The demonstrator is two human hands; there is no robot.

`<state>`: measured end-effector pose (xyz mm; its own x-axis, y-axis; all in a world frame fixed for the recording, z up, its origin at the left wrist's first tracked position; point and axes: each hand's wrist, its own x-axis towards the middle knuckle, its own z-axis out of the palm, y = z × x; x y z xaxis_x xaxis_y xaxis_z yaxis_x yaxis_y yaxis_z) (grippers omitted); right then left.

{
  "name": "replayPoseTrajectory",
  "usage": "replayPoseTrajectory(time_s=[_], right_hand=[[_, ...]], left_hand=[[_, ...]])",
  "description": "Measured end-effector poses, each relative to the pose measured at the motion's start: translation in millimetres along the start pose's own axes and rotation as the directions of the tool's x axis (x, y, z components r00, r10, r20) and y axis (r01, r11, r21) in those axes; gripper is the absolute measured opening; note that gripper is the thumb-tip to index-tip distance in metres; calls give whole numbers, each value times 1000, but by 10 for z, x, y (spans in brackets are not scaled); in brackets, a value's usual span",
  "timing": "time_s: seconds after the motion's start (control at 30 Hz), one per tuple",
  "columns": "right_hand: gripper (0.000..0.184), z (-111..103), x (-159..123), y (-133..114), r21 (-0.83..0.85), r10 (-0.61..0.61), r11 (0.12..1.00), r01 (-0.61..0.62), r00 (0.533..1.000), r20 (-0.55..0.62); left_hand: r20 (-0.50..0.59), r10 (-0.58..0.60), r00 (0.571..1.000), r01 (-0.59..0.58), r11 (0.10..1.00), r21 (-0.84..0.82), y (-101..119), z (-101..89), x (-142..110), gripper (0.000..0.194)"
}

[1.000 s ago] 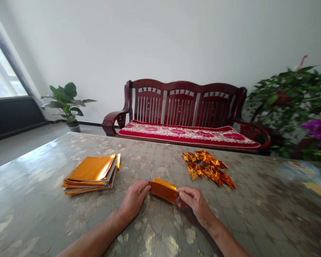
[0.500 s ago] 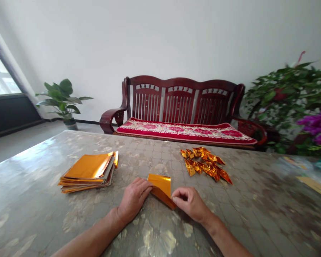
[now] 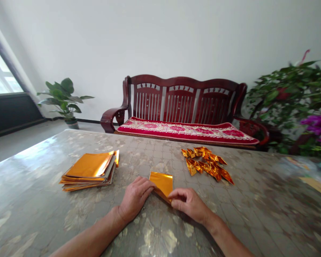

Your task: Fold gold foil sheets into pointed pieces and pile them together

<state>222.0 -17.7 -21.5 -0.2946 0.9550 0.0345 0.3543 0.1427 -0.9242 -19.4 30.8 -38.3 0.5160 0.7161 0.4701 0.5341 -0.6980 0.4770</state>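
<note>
A sheet of shiny gold foil paper (image 3: 162, 182) lies in front of me, its near edge lifted and bent over. My left hand (image 3: 138, 195) grips the left end of that bent edge, thumb and fingers pressed together. At the right end, my right hand (image 3: 188, 204) pinches the edge between thumb and forefinger. To the left rests a stack of gold foil paper (image 3: 88, 167) with uneven edges. Beyond my right hand sit several folded gold paper pieces (image 3: 206, 163), pointed at their ends and grouped together.
The table (image 3: 160, 235) has a glossy floral cover. Clear plastic wrapping (image 3: 296, 167) and a tan card (image 3: 317, 187) lie at its right side. Behind the table stand a dark red wooden bench (image 3: 176, 94), a potted plant (image 3: 65, 101) and leafy greenery (image 3: 286, 92) with purple flowers (image 3: 319, 126).
The near edge of the foil sheet is bent further over, so its raised flap looks narrower. My right hand has moved slightly left and inward along it; the left hand stays nearly in place.
</note>
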Motion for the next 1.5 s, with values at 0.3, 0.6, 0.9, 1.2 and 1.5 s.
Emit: replayPoseTrajectory(time_s=[0.3, 0.6, 0.9, 1.2, 1.5], right_hand=[[14, 45, 30, 64, -126, -57, 991, 44, 994, -98], [13, -29, 7, 124, -246, -204, 956, 158, 963, -174], [17, -104, 22, 191, -242, -260, 949, 203, 936, -236], [25, -91, 51, 246, -291, -267, 937, 192, 932, -245], [34, -103, 31, 204, -528, -294, 829, 185, 947, -130]], left_hand=[[-45, -127, 991, 119, 981, -156, -39, 53, -11, 21], [-133, -231, 964, 192, 948, -254, -138, 93, 37, 44], [-178, -456, 872, 320, 805, -499, -237, 144, 45, 41], [-85, -438, 895, 268, 680, -682, -145, 139, 63, 45], [-7, -144, 990, 131, 918, -375, -36, 67, 20, 56]])
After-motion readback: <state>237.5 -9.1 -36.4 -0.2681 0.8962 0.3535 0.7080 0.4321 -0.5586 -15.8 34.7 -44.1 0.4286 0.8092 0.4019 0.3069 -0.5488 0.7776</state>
